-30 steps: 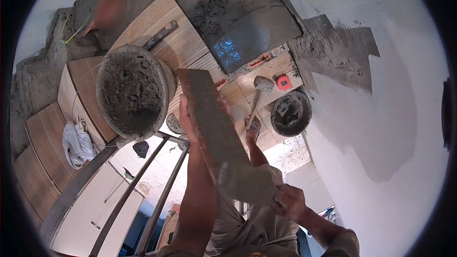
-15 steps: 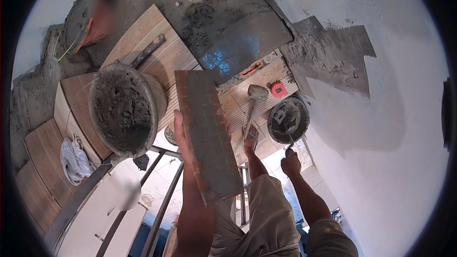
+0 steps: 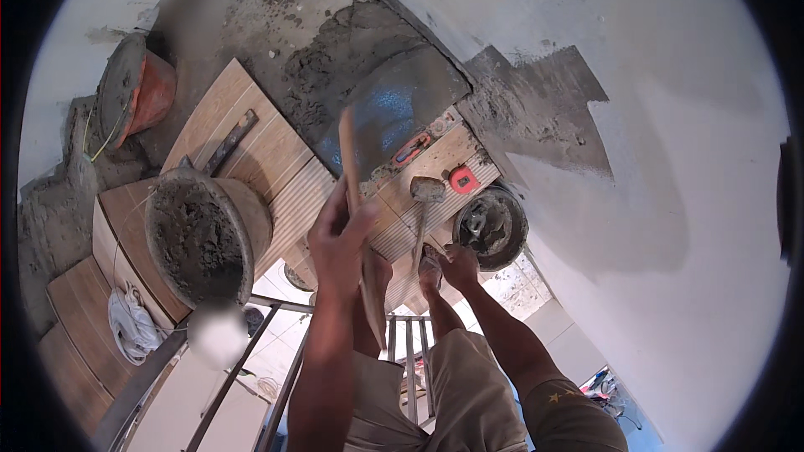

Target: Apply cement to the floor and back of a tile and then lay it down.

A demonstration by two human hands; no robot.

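Observation:
My left hand [image 3: 339, 238] grips a long narrow tile [image 3: 351, 159] by its edge, thumb on one side and fingers on the other. The tile stands nearly edge-on, so its mortar-coated face hardly shows. Closed and low over the step, my right hand [image 3: 461, 268] is just left of a small black bucket [image 3: 508, 259] with wet grey mix. It holds a tool, apparently a trowel, mostly hidden by the fingers. A mallet [image 3: 427, 190] with a caked head and wooden handle lies beyond it, beside a red tape measure [image 3: 462, 179].
A large mortar bucket [image 3: 255, 209] stands at left on wood-look tiles, with a flat bar [image 3: 230, 144] behind it. An orange-red bucket [image 3: 157, 96] is farther back. Wet mortar [image 3: 335, 75] covers the landing. An orange-and-grey level [image 3: 412, 149] lies at its edge. Metal railing [image 3: 289, 305] runs below.
My left hand has turned the tile from showing its mortar face to nearly edge-on. My right hand has moved left from below the black bucket. The view has shifted slightly.

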